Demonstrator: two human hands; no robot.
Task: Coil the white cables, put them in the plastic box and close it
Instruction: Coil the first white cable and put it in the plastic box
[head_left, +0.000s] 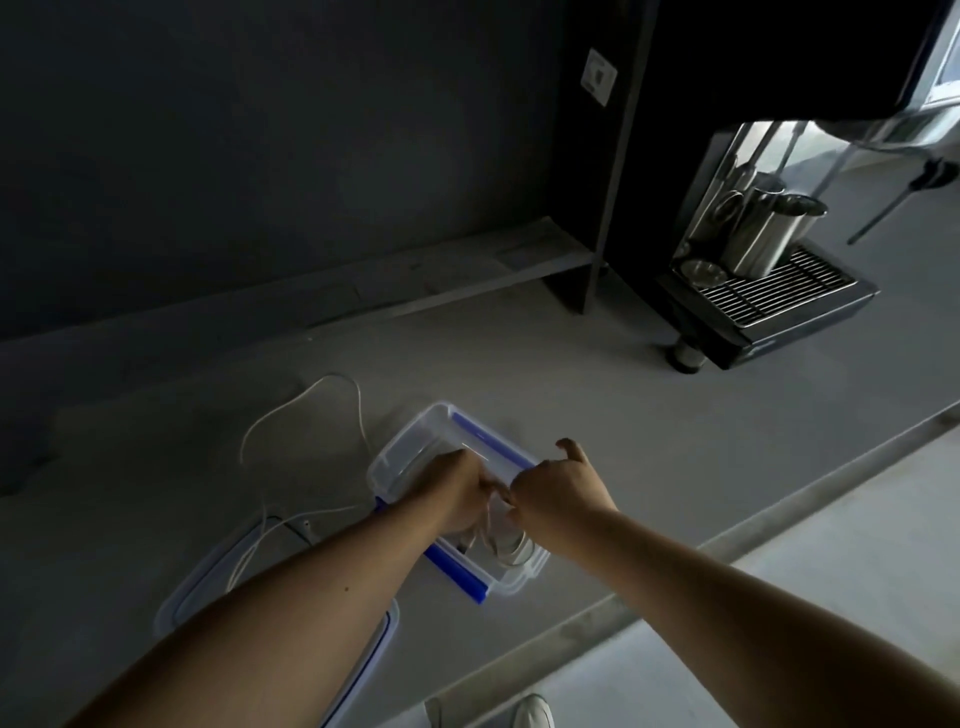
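A clear plastic box (410, 441) with blue clips stands open on the grey counter. Both hands are over its near half. My left hand (462, 491) and my right hand (556, 491) each grip a coiled white cable (501, 540) that hangs down into the box. A second white cable (291, 415) lies loose on the counter left of the box, in a wide loop. The clear lid (208, 577) with blue trim lies flat to the left, partly under my left forearm.
A coffee machine (769, 291) with steel jugs on its drip tray stands at the back right. A dark wall runs along the back. The counter's front edge (675, 561) crosses diagonally at right, with my shoes below.
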